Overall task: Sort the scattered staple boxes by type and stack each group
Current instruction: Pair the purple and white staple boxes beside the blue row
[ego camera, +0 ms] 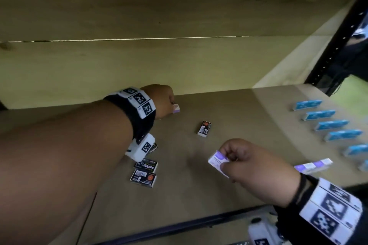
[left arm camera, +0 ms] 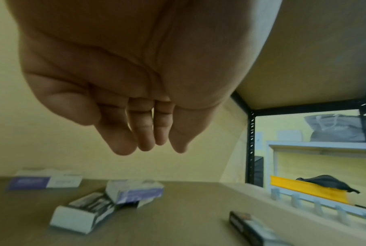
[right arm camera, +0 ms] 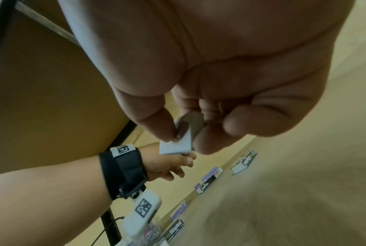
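Note:
My right hand [ego camera: 229, 162] hovers above the shelf board's near middle and pinches a purple-and-white staple box [ego camera: 217, 162] between thumb and fingers; the right wrist view shows the same box [right arm camera: 174, 145]. My left hand [ego camera: 170, 102] reaches to the back of the board, just above another purple-and-white box [ego camera: 176, 108]. Its fingers [left arm camera: 145, 133] hang straight and hold nothing. Below them lie a purple-and-white box [left arm camera: 136, 190] leaning on a black box [left arm camera: 83, 214]. Black staple boxes lie at mid-board [ego camera: 204, 128] and near my left wrist [ego camera: 147, 165], [ego camera: 143, 178].
A row of blue boxes [ego camera: 331, 124] stands on edge along the right side of the shelf board [ego camera: 239, 109]. A purple-and-white stack [ego camera: 313, 165] lies near the right front. A black metal upright [ego camera: 336, 49] frames the right end, and a wall closes the back.

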